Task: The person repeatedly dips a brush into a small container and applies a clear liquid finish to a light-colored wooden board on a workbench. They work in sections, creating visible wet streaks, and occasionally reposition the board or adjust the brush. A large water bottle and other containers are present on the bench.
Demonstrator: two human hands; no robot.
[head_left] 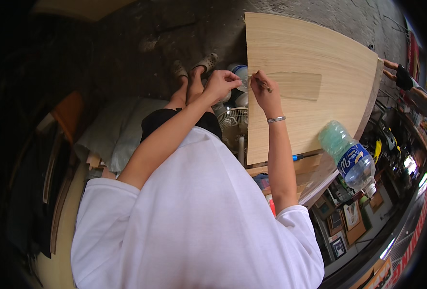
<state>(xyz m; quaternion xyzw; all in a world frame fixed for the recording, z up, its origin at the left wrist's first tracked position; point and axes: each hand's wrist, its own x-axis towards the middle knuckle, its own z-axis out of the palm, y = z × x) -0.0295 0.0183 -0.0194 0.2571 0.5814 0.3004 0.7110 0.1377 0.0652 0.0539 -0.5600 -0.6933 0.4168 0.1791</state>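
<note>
My left hand [221, 85] is raised just off the left edge of a pale wooden board [290, 48]. Its thumb and fingertips are pinched together, and whatever may be between them is too small to make out. Over that same edge, my right hand [266, 98] is closed round a thin, dark, pencil-like stick [264, 85]. A metal bracelet circles the right wrist. Beside the right hand, a rectangular piece of thin wood veneer [302, 86] lies flat on the board, its grain slightly darker than the surface below.
A large plastic water bottle [351, 159] lies tilted at the board's near right corner. Below the left edge stands a fan [233, 123] with a round grille. Grey sheeting [126, 125] is at my left. Another person [411, 82] is beyond the board at far right.
</note>
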